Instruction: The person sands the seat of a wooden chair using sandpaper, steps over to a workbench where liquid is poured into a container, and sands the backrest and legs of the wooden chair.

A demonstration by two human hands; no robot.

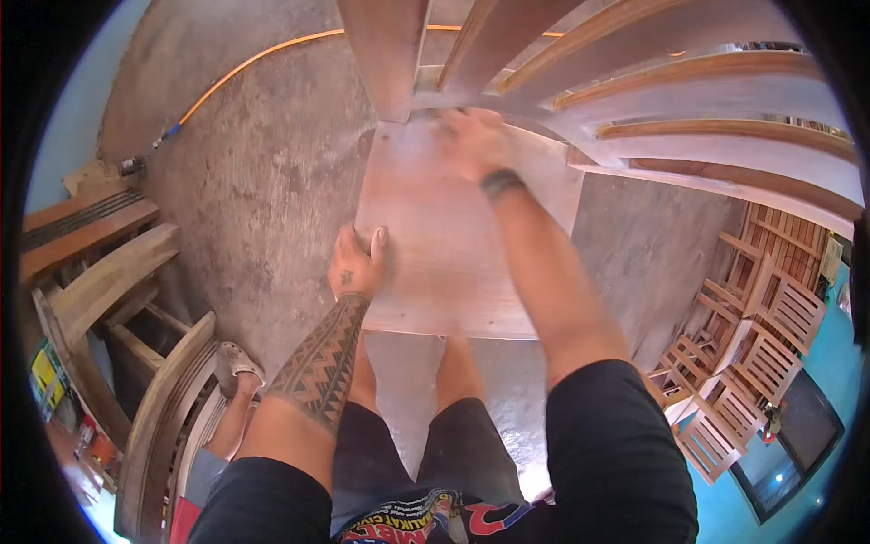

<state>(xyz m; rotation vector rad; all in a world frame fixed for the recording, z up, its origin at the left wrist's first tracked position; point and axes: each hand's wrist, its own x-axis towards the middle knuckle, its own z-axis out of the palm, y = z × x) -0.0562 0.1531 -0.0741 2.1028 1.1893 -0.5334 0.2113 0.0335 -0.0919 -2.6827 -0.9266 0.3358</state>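
Open way left of the seat [435, 272]; slats [675, 102] bar the upper right.
A hand could pass over the floor [263, 172] at left centre; the post [385, 54] blocks top centre; wooden frames [104, 272] and another person's foot [245, 383] obstruct lower left.

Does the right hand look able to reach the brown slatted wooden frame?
Likely yes: the right hand is at the far end of the flat brown wooden panel, near the slatted frame, nothing visibly between.
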